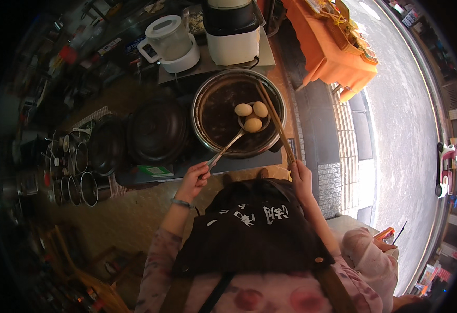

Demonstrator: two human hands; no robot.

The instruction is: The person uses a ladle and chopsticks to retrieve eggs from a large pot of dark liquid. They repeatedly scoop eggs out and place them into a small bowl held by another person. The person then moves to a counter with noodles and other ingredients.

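My left hand [194, 178] grips the handle of a metal ladle [228, 145], whose bowl is over a round steel pot [198, 131] of dark brown liquid [222, 94]. Several light brown eggs [253, 125] lie in the ladle's bowl. With my right hand [300, 175] I hold long wooden chopsticks [276, 121]; they slant across the pot's right side, beside the eggs, and their tips are near the far rim. Whether the tips touch the liquid I cannot tell.
Dark lidded pots [158, 131] stand left of the steel pot, with metal strainers [89, 188] beyond. Behind it are a white-lidded jug [171, 43] and a white and black appliance [233, 43]. An orange-covered table [322, 51] stands at the upper right. Another person [369, 254] is at the lower right.
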